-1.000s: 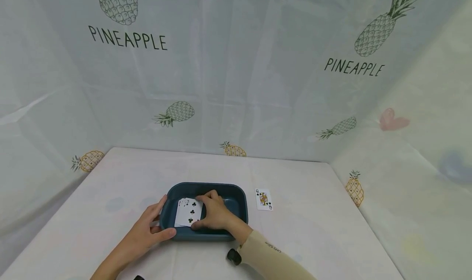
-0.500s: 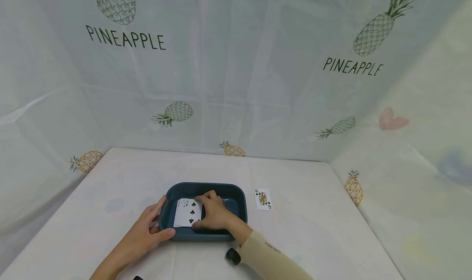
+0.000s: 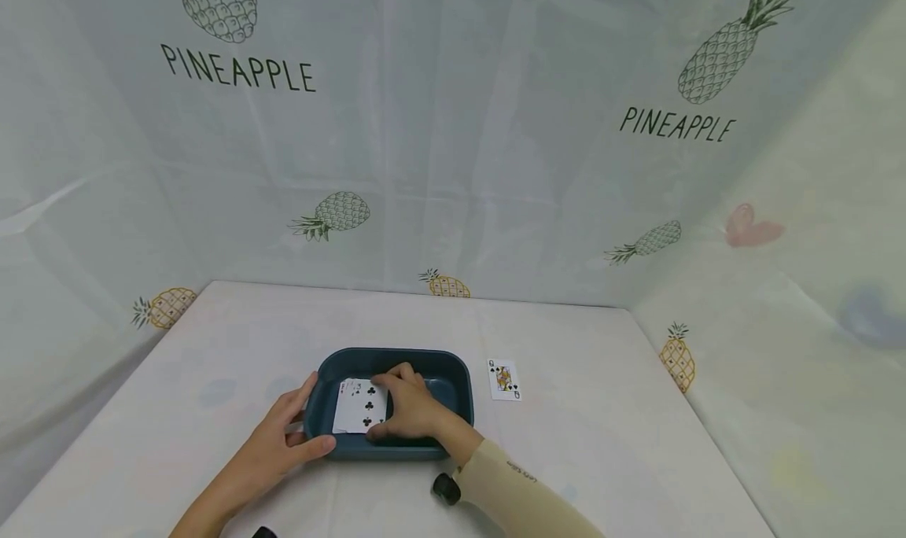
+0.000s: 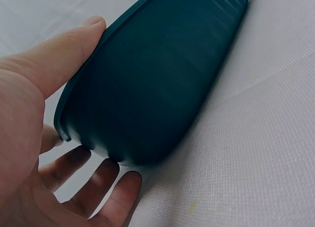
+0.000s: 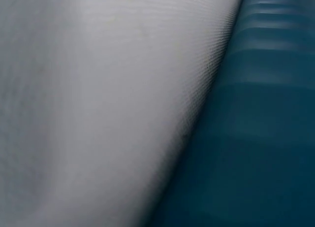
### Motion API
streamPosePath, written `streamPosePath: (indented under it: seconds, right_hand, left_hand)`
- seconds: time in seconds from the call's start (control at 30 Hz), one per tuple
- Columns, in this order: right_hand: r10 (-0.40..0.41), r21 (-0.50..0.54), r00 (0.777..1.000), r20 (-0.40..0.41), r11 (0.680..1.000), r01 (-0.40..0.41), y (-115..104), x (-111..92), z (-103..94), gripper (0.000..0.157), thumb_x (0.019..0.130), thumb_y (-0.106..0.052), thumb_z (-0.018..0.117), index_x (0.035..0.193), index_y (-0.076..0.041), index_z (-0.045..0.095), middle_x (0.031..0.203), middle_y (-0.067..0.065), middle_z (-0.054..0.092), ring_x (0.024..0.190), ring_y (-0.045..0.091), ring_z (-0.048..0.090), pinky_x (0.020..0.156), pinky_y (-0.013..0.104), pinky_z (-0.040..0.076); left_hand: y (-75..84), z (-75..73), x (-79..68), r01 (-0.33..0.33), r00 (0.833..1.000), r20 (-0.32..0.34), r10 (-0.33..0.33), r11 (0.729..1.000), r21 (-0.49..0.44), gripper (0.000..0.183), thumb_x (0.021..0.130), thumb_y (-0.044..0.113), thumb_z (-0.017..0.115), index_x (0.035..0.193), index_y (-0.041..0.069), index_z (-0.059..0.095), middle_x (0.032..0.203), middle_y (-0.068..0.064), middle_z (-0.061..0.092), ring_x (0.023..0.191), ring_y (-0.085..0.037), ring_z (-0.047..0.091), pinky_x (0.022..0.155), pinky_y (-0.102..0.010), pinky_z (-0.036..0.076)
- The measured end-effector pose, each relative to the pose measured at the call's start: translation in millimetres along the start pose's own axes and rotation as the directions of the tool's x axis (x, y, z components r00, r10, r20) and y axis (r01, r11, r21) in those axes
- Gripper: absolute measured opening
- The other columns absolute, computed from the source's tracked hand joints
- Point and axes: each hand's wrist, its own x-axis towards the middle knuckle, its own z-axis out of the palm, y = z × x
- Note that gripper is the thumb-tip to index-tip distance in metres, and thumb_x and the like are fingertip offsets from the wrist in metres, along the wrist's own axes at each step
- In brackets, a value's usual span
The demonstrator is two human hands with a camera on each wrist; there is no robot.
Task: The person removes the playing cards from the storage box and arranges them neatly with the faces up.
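A dark teal tray [image 3: 453,381] sits on the white tablecloth, holding a small fanned stack of playing cards [image 3: 362,409] with a three of clubs on top. My right hand [image 3: 388,409] reaches into the tray and curls over the stack, fingers at its far edge and thumb at its near edge. My left hand [image 3: 303,426] grips the tray's near-left corner. In the left wrist view its thumb [image 4: 74,49] lies on the rim of the tray [image 4: 162,74] and its fingers [image 4: 113,197] curl below it. The right wrist view shows only the tray wall [image 5: 256,138] and cloth.
One queen card [image 3: 504,379] lies face up on the table just right of the tray. Pale sheets printed with pineapples [image 3: 340,211] close off the back and both sides. A small black object [image 3: 446,488] sits at my right sleeve.
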Motion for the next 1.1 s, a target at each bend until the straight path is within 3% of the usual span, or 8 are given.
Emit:
streamPosePath:
  seconds: [0.43, 0.63, 0.87, 1.1]
  right_hand:
    - [0.01, 0.028, 1.0, -0.003, 1.0, -0.01, -3.7, -1.9, -4.2, 0.081, 0.068, -0.034, 0.09, 0.137, -0.014, 0.053, 0.126, 0.001, 0.042, 0.11, 0.015, 0.041, 0.094, 0.033, 0.043]
    - [0.005, 0.036, 1.0, -0.009, 0.999, -0.005, -4.2, -2.6, -4.5, 0.082, 0.068, -0.033, 0.09, 0.139, -0.014, 0.053, 0.126, 0.002, 0.042, 0.109, 0.015, 0.041, 0.092, 0.031, 0.043]
    - [0.013, 0.056, 1.0, -0.004, 0.998, -0.013, -2.3, -1.9, -4.1, 0.082, 0.068, -0.034, 0.09, 0.14, -0.016, 0.053, 0.125, 0.001, 0.041, 0.109, 0.015, 0.041, 0.092, 0.03, 0.042]
    - [-0.003, 0.084, 1.0, -0.009, 0.996, 0.004, -3.3, -2.6, -5.7, 0.081, 0.069, -0.033, 0.09, 0.138, -0.013, 0.054, 0.124, 0.002, 0.042, 0.108, 0.014, 0.042, 0.092, 0.029, 0.042]
  left_hand:
    - [0.6, 0.2, 0.0, -0.012, 1.0, -0.003, 0.012, 1.0, 0.012, 0.094, 0.087, 0.04, 0.073, 0.157, 0.035, 0.011, 0.153, -0.013, 0.022, 0.13, -0.035, 0.045, 0.094, -0.031, 0.051]
    - [-1.1, 0.5, -1.3, -0.028, 1.0, -0.002, 0.028, 1.0, 0.0, 0.093, 0.088, 0.037, 0.073, 0.157, 0.035, 0.012, 0.153, -0.012, 0.024, 0.129, -0.035, 0.046, 0.089, -0.022, 0.05]
    - [-1.1, 1.1, -0.5, -0.028, 1.0, -0.007, 0.028, 1.0, -0.001, 0.093, 0.087, 0.037, 0.074, 0.157, 0.035, 0.012, 0.153, -0.012, 0.024, 0.13, -0.035, 0.045, 0.092, -0.028, 0.051]
    - [-1.3, 1.2, -0.6, -0.038, 0.999, -0.016, 0.038, 0.999, 0.007, 0.094, 0.086, 0.037, 0.074, 0.157, 0.033, 0.013, 0.153, -0.013, 0.025, 0.129, -0.035, 0.046, 0.09, -0.026, 0.051]
